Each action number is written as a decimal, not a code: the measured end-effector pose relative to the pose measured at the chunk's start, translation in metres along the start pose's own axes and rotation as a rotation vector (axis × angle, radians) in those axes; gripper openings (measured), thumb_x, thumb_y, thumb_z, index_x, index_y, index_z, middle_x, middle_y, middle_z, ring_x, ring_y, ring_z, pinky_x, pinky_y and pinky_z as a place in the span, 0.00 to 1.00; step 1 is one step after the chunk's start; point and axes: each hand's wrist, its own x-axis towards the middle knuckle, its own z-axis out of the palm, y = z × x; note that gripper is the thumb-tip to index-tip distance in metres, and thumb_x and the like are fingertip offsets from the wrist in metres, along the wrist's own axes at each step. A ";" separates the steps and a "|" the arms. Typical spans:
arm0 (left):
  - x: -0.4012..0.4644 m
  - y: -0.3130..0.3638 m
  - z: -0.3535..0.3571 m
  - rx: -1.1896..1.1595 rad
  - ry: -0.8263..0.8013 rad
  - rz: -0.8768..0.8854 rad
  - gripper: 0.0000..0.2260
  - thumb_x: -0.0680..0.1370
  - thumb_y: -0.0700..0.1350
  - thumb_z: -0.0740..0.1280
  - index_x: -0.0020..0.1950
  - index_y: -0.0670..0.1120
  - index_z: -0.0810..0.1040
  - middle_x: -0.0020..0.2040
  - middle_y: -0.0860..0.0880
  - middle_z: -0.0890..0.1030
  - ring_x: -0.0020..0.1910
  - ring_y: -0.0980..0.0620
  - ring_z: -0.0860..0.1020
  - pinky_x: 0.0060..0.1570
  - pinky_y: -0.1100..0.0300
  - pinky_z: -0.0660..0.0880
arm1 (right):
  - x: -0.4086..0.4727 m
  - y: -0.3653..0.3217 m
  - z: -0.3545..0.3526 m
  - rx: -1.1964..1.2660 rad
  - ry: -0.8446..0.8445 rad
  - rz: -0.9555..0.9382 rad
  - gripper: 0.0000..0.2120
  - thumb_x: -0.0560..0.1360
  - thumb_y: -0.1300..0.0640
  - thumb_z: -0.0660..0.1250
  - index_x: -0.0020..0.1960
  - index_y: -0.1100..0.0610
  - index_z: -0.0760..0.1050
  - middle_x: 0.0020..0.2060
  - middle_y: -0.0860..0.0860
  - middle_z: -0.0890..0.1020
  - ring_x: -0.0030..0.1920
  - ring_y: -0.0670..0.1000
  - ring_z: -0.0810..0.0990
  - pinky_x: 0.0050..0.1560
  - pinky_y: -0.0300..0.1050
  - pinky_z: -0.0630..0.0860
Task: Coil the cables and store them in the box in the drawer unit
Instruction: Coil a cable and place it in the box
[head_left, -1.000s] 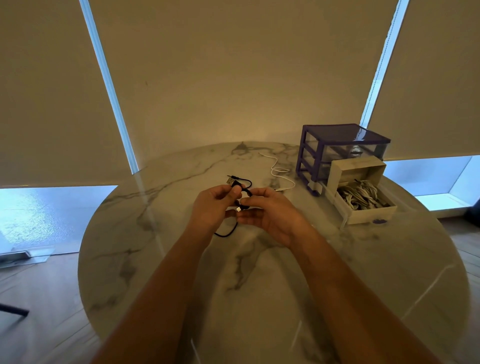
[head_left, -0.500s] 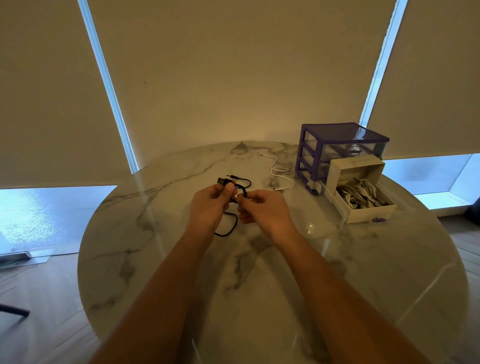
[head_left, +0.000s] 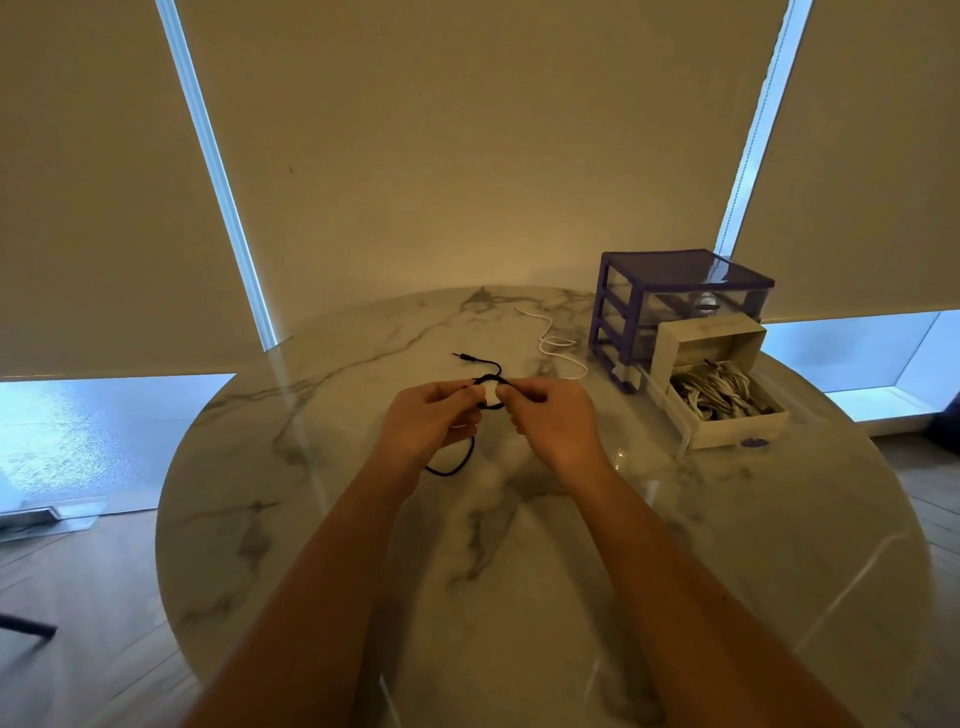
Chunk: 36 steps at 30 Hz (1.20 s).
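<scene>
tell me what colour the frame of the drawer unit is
Purple: the drawer unit has a purple frame and top with clear drawers, seen in the head view.

Above the desk (head_left: 363, 519), left hand (head_left: 426, 423) and right hand (head_left: 553, 421) side by side, cable (head_left: 470, 457) between them. Right of the right hand, drawer unit (head_left: 675, 301), its box (head_left: 727, 410) pulled out, cables inside. Beyond the right hand, another cable (head_left: 558, 345) on the desk.
</scene>
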 end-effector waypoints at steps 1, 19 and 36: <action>0.001 -0.001 0.000 0.021 0.011 0.001 0.04 0.75 0.44 0.72 0.47 0.44 0.83 0.44 0.43 0.84 0.40 0.54 0.82 0.40 0.63 0.79 | 0.001 0.000 -0.001 -0.007 -0.001 -0.001 0.10 0.76 0.56 0.68 0.55 0.57 0.82 0.43 0.49 0.83 0.39 0.42 0.77 0.46 0.37 0.76; -0.007 -0.001 0.011 -0.075 0.106 -0.016 0.08 0.72 0.47 0.75 0.44 0.42 0.84 0.36 0.49 0.84 0.36 0.55 0.81 0.37 0.64 0.78 | -0.003 0.001 -0.020 -0.552 0.080 -0.446 0.12 0.78 0.53 0.65 0.60 0.52 0.80 0.47 0.49 0.77 0.49 0.49 0.75 0.46 0.42 0.74; -0.002 -0.004 0.155 0.323 -0.264 0.207 0.05 0.75 0.46 0.72 0.50 0.50 0.82 0.40 0.55 0.81 0.39 0.61 0.79 0.43 0.66 0.75 | -0.011 0.030 -0.180 -0.235 0.281 0.034 0.12 0.75 0.56 0.70 0.57 0.56 0.80 0.51 0.51 0.83 0.47 0.47 0.79 0.41 0.33 0.74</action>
